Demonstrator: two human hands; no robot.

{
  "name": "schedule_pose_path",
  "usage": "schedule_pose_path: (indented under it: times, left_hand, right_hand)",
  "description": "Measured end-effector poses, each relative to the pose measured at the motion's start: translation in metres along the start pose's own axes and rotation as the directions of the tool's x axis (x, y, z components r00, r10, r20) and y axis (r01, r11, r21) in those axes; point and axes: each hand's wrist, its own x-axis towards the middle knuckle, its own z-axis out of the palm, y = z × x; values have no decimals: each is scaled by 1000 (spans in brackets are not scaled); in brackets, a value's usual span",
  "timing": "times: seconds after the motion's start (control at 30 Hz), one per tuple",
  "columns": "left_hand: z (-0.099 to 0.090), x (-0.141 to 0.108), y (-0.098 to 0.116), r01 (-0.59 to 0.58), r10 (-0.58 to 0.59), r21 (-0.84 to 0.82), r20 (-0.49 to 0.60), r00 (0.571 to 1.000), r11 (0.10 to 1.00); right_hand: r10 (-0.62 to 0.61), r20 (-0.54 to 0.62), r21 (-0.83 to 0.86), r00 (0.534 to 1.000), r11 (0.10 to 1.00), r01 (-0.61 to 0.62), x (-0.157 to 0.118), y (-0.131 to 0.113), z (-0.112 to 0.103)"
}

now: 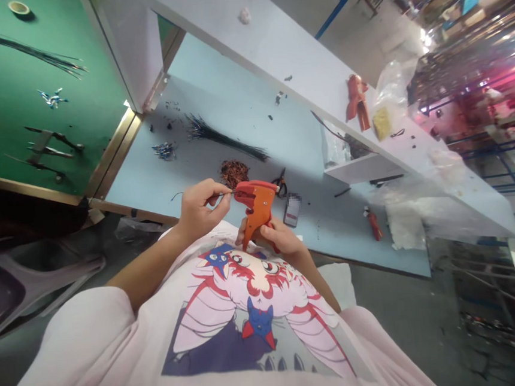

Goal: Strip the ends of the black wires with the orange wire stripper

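Between thumb and fingers, my left hand (203, 208) pinches a thin dark wire (225, 194). One end of the wire is at the jaws of a red and orange wire stripper (258, 203), and its other end sticks out to the left of the hand. My right hand (279, 234) is wrapped round the stripper's handles. Just beyond the tool lies a pile of brown scraps (234, 173) on the light blue table (149, 190). A bundle of dark wires (228, 140) lies farther back, with small blue-and-silver pieces (164, 151) to its left.
Black-and-orange scissors (281, 184) and a phone (292, 210) lie right of the stripper. A white shelf (290, 52) crosses behind, carrying a red tool (357, 101) and plastic bags. Another red tool (374, 225) lies at the right. A green table (91, 99) adjoins at left.
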Motion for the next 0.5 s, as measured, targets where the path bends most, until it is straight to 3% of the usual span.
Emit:
schedule_pose_path:
  times: [0.5]
  left_hand:
    - [1, 1, 0, -18, 18, 34, 2, 1000, 999]
  right_hand:
    - [22, -94, -11, 995, 1000, -23, 1, 2, 3]
